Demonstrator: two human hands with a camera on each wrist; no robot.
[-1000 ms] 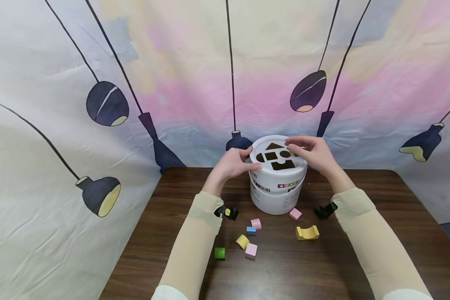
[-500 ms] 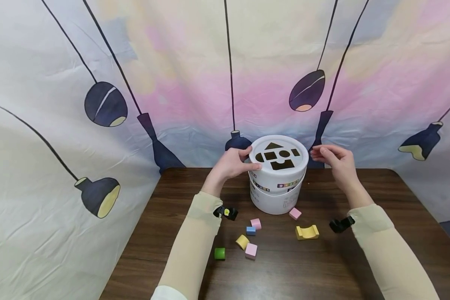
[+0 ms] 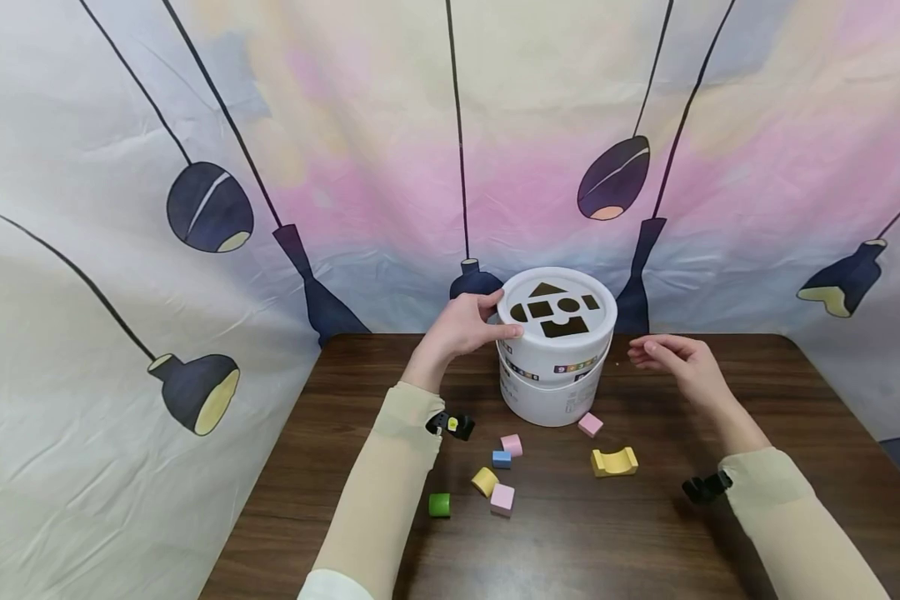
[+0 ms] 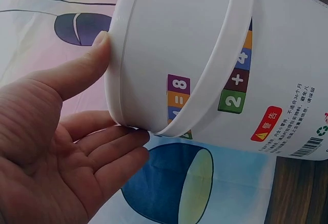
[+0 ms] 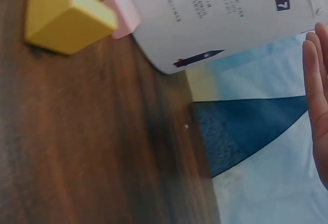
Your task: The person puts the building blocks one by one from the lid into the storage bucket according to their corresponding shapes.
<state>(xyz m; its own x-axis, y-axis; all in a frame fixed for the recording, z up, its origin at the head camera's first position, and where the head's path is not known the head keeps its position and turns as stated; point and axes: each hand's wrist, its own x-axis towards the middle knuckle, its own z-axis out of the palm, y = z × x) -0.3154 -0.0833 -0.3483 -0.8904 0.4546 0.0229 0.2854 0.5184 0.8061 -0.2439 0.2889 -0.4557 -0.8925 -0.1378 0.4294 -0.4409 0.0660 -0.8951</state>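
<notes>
A person's left hand (image 3: 461,327) grips the lid (image 3: 557,310) of a white bucket (image 3: 555,392) at the back of a wooden table (image 3: 615,533), thumb on the lid's side and fingers round its far rim. The right hand (image 3: 675,360) hovers empty and relaxed, just right of the bucket and clear of it. The lid shows cut-out shape holes. Coloured squares on the bucket read "8", "=", "4", "+", "2" and "7"; a red warning label carries Chinese characters, with a barcode nearby. A yellow arch block (image 3: 614,462), pink block (image 3: 590,426) and other small blocks lie in front.
</notes>
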